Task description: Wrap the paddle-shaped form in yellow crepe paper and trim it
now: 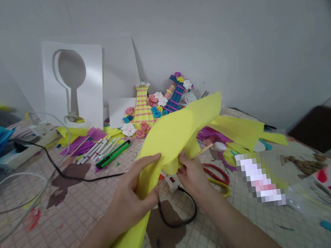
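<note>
1. Holding a yellow sheet [173, 139] up over the tiled table [74, 217], with the flower-covered vases [143, 106] back by the wall.
2. Left hand [132, 197] grips the lower part, fingers laid across the front and thumb on the near edge.
3. Right hand [192, 175] is pinching the bunched fold in the middle.
4. Foam or paper, can't tell, but it looks light, soft and floppy and creases easily. I'd say grab it near the fold, not at the droopy far tip.

Tabletop [75, 229] lies open front-left; yellow sheet [179, 132] fills the centre; black cable [178, 222] loops beneath; scissors [217, 172] crowd the right.
</note>
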The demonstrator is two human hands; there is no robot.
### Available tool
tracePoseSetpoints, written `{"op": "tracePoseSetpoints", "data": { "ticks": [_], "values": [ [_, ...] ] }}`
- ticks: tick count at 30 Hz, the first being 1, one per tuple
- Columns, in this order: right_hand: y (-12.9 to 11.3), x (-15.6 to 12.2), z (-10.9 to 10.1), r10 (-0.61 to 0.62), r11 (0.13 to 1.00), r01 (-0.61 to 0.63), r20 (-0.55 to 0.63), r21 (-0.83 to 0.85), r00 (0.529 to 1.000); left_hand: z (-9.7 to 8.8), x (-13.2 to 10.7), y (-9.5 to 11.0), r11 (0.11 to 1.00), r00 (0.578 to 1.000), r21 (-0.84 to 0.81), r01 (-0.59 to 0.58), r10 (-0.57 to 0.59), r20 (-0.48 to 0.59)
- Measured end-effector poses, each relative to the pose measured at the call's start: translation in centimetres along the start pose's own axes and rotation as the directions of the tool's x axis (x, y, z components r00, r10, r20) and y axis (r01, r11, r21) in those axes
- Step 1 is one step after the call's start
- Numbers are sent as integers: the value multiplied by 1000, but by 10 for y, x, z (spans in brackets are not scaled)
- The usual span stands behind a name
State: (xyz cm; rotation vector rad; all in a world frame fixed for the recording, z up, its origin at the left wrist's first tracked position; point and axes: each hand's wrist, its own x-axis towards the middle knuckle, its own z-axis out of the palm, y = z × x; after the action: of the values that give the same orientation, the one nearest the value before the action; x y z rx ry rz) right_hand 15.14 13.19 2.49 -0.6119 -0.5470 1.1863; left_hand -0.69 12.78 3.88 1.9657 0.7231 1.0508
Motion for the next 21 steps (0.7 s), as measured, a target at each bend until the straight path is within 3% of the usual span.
{"op": "tracePoseSetpoints", "data": {
  "ticks": [6,10,17,21],
  "values": [
    [1,-5,1,-18,998,21,53,-53,998,2,0,-4,994,994,100,-39,49,-102],
    [5,-10,1,-3,984,19,93,-179,996,2,2,-6,990,990,131,-52,68,-122],
    [6,-6,-5,-96,927,127,104,-354,990,-1,0,1,999,996,-17,48,-49,-76],
    [3,-6,-4,-176,851,200,95,-485,980,-2,1,6,988,993,-106,109,-114,-35]
  ]
}}
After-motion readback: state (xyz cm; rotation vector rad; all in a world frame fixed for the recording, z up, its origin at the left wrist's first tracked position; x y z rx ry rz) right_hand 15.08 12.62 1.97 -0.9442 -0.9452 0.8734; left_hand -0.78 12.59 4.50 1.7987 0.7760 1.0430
